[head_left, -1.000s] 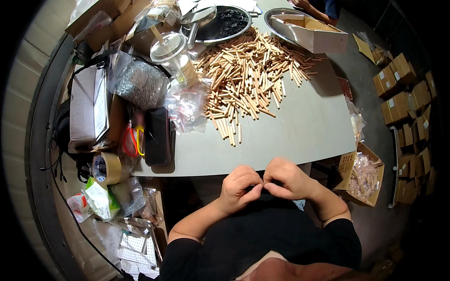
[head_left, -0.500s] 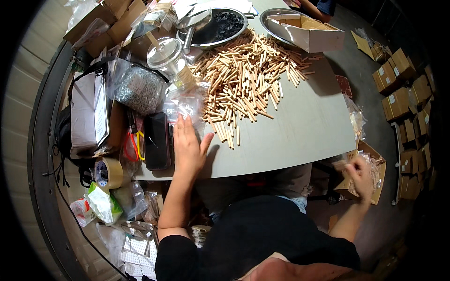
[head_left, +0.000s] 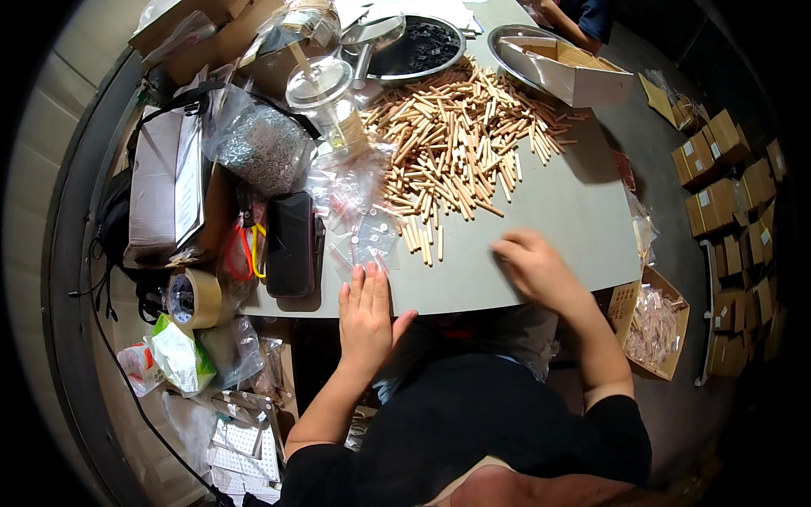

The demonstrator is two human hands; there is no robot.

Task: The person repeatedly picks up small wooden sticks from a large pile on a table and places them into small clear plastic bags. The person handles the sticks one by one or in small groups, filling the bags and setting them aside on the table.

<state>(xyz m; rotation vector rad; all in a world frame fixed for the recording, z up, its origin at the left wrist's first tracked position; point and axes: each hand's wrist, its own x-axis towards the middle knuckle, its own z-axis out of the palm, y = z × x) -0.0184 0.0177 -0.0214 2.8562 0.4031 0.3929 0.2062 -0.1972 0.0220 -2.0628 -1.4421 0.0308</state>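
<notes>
My left hand (head_left: pixel 368 314) lies flat with fingers together at the table's near edge, its fingertips touching a small clear plastic bag (head_left: pixel 372 248) from a loose heap of such bags (head_left: pixel 348 196). My right hand (head_left: pixel 534 268) hovers palm down over bare tabletop (head_left: pixel 557 211), fingers loosely curled and holding nothing. A large pile of short wooden sticks (head_left: pixel 456 135) spreads across the table's middle, just beyond both hands.
A black phone (head_left: pixel 291 243), a tape roll (head_left: pixel 193 297), red and yellow scissors (head_left: pixel 242 248) and a grey-filled bag (head_left: pixel 258 148) crowd the left. Metal bowls (head_left: pixel 414 44) and a cardboard box (head_left: pixel 564 69) sit far back. A carton of filled bags (head_left: pixel 655 325) stands at right.
My hands were together near my lap, then parted. The right hand has come back from the carton at right onto the table; the left has drawn back toward the near edge.
</notes>
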